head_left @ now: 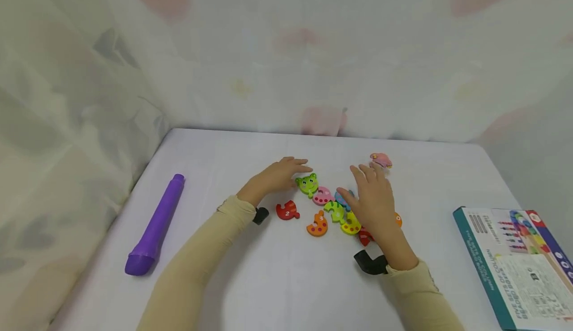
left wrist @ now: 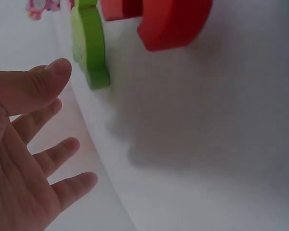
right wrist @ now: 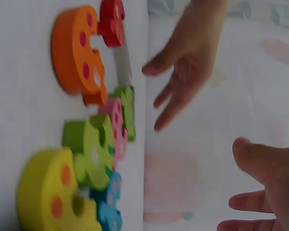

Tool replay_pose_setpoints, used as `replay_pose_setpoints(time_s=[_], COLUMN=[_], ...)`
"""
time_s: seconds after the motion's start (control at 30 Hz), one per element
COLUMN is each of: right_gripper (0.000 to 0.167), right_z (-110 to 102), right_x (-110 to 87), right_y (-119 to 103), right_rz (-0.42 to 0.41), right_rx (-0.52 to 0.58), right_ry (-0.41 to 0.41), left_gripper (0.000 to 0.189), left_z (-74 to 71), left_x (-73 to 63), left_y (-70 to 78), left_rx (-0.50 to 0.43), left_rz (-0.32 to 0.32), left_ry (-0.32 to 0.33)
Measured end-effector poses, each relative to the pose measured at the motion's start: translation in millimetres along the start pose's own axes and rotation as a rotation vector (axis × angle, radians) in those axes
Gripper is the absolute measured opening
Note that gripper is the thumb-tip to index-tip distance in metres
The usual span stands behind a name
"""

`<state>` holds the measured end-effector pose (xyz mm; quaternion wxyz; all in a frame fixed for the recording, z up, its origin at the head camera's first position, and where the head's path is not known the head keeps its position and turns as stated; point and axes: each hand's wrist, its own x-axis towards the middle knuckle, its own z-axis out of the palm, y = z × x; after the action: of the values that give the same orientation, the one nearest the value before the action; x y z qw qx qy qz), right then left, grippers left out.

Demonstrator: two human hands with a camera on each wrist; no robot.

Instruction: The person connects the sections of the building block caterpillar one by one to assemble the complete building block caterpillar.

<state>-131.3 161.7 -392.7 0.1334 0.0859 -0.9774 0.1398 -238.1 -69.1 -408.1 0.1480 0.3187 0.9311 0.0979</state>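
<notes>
My left hand point(head_left: 279, 175) hovers beside the green animal-face puzzle piece point(head_left: 308, 185), fingers extended and holding nothing. In the left wrist view its thumb and fingers are spread apart from that piece. Over the right side of the group, my right hand point(head_left: 375, 199) hangs with straight, spread fingers and hides part of the pieces. Under and beside it lie a blue piece point(head_left: 343, 200), a yellow piece point(head_left: 350, 224), a red striped piece point(head_left: 365, 237) and an orange piece point(head_left: 398, 219). A pink piece point(head_left: 322, 196) and a green piece point(head_left: 334, 211) lie between the hands.
Nearer the front lie a red piece point(head_left: 287, 210) marked 2 and an orange piece point(head_left: 318, 224). A pink figure piece point(head_left: 381, 160) is behind the right hand. A purple toy microphone point(head_left: 155, 226) lies at left, a printed box point(head_left: 515, 266) at right. Fabric walls enclose the white table point(head_left: 286, 281).
</notes>
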Motion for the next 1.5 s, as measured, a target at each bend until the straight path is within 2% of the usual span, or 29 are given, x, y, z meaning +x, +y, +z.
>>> replay_pose_setpoints(time_s=[0.13,0.23,0.4,0.5,0.7,0.9,1.03,1.3,1.5], right_gripper=[0.059,0.057,0.058,0.056,0.053,0.059,0.065,0.065,0.058], right_z=[11,19,29,31,40,53,61,73,76], right_x=[-3.9,-6.7,-10.8,-13.1,-17.6,-17.2,-13.4,-15.5,-15.9], right_y=[-17,-30,-48,-55,-68,-83,-90,-93,-93], right_rz=[-0.013,-0.022,-0.037,-0.058,-0.135,-0.171,-0.181,-0.159,-0.193], right_rx=[0.042,0.051,0.064,0.08,0.06,0.026,0.001,-0.015,0.005], right_ry=[-0.015,-0.039,-0.098,-0.101,-0.12,-0.232,-0.263,-0.272,-0.216], left_gripper=[0.056,0.053,0.047,0.045,0.044,0.046,0.046,0.05,0.051], left_z=[3.2,4.3,4.3,3.6,6.4,10.9,10.3,19.2,20.4], left_x=[5.9,5.9,4.2,3.4,-0.3,-11.6,-22.0,-45.6,-56.0], left_y=[7.3,12.6,17.1,16.8,6.0,-11.9,-19.4,-22.2,-17.5], left_rx=[-0.004,-0.014,-0.023,-0.032,-0.057,-0.096,-0.131,-0.203,-0.255], left_rz=[0.033,0.036,0.054,0.073,0.072,0.056,0.02,-0.027,-0.053], left_ry=[-0.067,-0.085,-0.069,-0.062,-0.057,-0.047,-0.033,-0.018,0.023])
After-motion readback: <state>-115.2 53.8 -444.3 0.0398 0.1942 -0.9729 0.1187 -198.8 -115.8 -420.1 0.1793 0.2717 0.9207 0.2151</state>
